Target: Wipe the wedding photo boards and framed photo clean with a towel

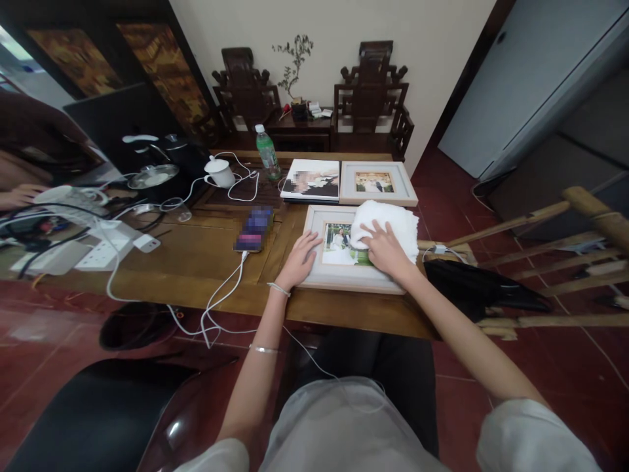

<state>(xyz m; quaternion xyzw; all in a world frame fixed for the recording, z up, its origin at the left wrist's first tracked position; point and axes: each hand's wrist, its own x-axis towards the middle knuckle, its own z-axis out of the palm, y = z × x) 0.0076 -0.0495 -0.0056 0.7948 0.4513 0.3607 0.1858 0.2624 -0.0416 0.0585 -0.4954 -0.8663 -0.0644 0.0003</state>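
Note:
On the table in front of me lies a light wooden picture frame (354, 278) with a pale mat around a photo of people outdoors. My left hand (301, 259) rests flat on the frame's left edge, fingers stretched out. A folded white cloth (390, 219) covers the frame's upper right part and hides some of the photo. My right hand (386, 248) presses on the cloth from above with fingers spread. Just behind are a second framed photo (376, 182) and, left of it, a flat stack with a picture (310, 179) on top.
A phone (254, 229) on a white cable lies left of the frame. Farther left are a green-labelled bottle (266, 154), a lidded white cup (219, 172), a kettle (154, 177) and a power strip (105, 248). Another person's hand (22, 195) shows at the left edge. Bamboo rails (521, 219) stand at right.

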